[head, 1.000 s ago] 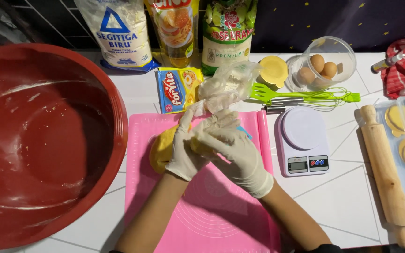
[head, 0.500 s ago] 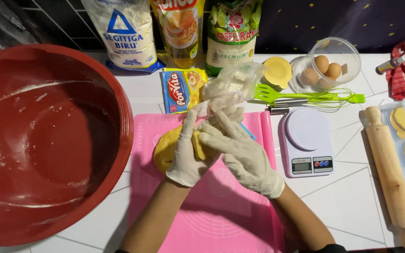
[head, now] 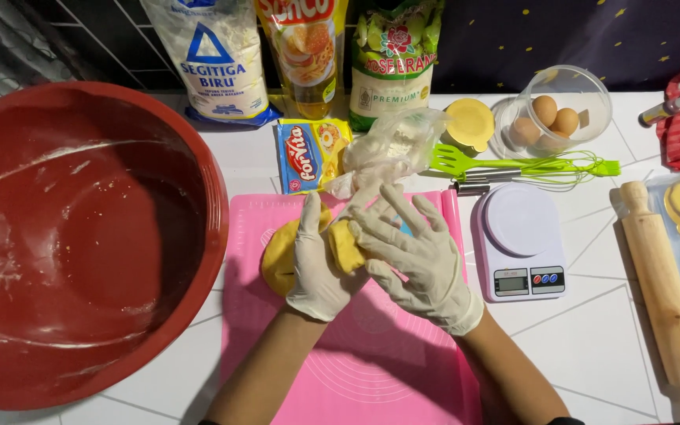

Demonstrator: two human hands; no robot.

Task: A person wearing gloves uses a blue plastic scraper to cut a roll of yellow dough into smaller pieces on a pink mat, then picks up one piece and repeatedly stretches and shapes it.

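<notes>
Handling: both gloved hands are on a soft yellow lump of dough that sits on the upper part of a pink silicone rolling mat.
Dough axis: the lump stretches left to right across the mat; its left part lies flat on the mat, its right end is lifted between the two hands.
Left hand: in a white glove, fingers straight and pointing away from the person, palm pressed flat against the dough, not closed round it.
Right hand: white glove too, fingers spread wide and loose, lying over the raised end of the dough and touching it.
Grip: whether the right thumb pinches the dough underneath, I cannot tell.
Nearby: a large red plastic basin left of the mat, a white digital kitchen scale just right of it, a wooden rolling pin further right.
</notes>
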